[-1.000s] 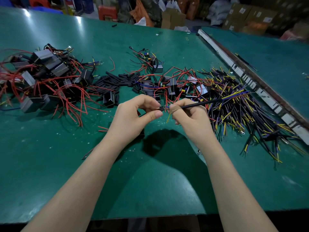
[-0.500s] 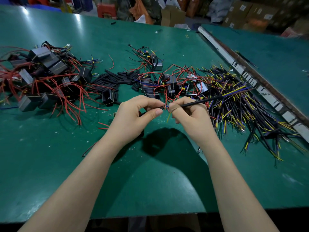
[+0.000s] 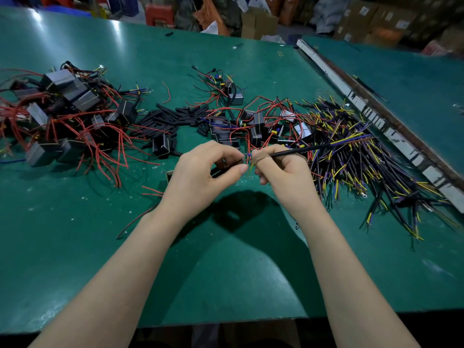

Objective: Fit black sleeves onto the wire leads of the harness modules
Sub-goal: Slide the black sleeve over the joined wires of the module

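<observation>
While pinching wire leads (image 3: 247, 156), left hand (image 3: 200, 177); right hand (image 3: 281, 172) gripping black sleeve (image 3: 298, 151)

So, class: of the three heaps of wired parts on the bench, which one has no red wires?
The heap at far right: its black-sleeved leads show yellow and blue ends, while the left heap and middle heap are tangled in red wire.

Overhead glare on table (image 3: 75, 33); blurred, warped edges.
</observation>
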Demonstrator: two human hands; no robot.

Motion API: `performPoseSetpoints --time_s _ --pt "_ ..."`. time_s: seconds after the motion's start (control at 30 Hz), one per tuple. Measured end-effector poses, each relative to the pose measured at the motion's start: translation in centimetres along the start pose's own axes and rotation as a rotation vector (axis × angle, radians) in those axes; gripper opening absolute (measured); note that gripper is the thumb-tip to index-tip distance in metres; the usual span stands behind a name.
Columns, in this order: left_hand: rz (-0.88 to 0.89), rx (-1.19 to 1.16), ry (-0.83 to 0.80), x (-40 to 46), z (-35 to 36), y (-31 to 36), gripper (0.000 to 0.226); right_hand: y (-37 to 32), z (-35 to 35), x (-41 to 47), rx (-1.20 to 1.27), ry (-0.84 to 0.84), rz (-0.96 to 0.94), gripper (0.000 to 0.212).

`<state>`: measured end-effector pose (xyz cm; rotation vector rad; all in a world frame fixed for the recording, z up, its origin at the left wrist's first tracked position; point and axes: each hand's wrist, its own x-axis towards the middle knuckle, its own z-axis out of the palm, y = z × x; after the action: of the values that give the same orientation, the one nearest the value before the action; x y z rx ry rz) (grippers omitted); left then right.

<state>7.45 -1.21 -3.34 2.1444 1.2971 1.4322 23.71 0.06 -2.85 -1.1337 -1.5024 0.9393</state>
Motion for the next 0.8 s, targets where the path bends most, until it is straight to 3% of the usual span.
performPoseSetpoints --time_s 0.47,0.67,0.8 --pt "0.053 0.021 -0.053 0.0 -0.1 0.0 0.005 -0.2 0.2 -0.2 0.006 -0.040 -0.012 0.015" --pt "-0.100 0.019 -0.176 0.1 -1.0 -0.5 0.033 0.0 -0.3 0.0 -0.029 0.031 0.005 0.023" --pt "-0.081 0.022 -0.199 0.1 -1.5 -0.7 0.016 0.1 -0.4 0.1 -0.039 0.028 0.025 0.016"
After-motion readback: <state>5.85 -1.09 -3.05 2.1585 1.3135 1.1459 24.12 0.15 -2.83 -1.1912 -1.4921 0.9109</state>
